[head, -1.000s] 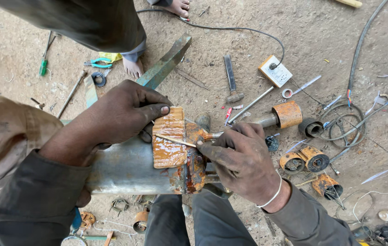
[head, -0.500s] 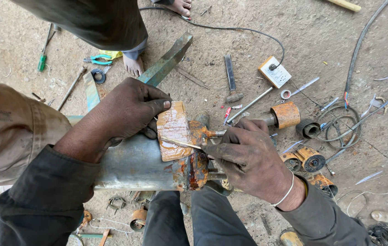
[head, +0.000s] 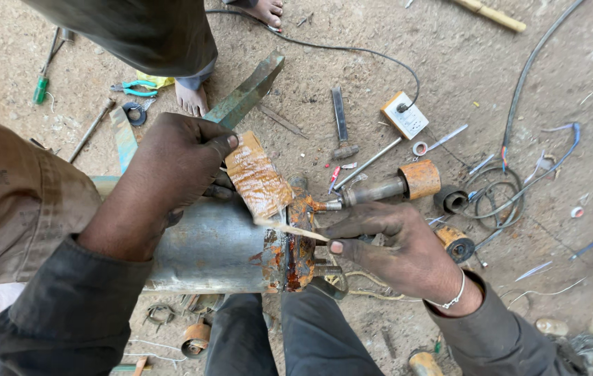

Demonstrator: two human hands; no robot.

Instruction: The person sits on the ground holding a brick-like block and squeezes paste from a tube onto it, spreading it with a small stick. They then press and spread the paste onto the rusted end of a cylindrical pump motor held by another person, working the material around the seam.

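We see a rusty orange plate (head: pixel 258 182) tilted up off the top of a grey metal pipe (head: pixel 206 251), just where the pipe meets a rust-stained flange (head: pixel 289 251). Our left hand (head: pixel 171 174) is closed on the plate's upper edge, thumb and fingers pinching it, which seems to keep the plate propped at an angle so its lower edge is exposed. Our right hand (head: pixel 397 244) is closed around a thin pale strip (head: pixel 293 228), its tip lying against that lower edge, as if to pry or scrape in the gap. The pipe lies across our knees, above the dirt floor (head: pixel 449 42), which steadies it for both hands.

A bolt (head: pixel 324 205) sticks out of the flange to the right, and beyond it lies a shaft with an orange roller (head: pixel 422 179) on its end. Farther out on the floor are a white socket box (head: pixel 406 115) with a black cable (head: pixel 324 49), a chisel (head: pixel 340 122), coils of wire (head: pixel 498 191), blue-handled pliers (head: pixel 133 88) and a green-handled screwdriver (head: pixel 42 87). Another person's bare foot (head: pixel 188 97) stands just beyond our left hand.
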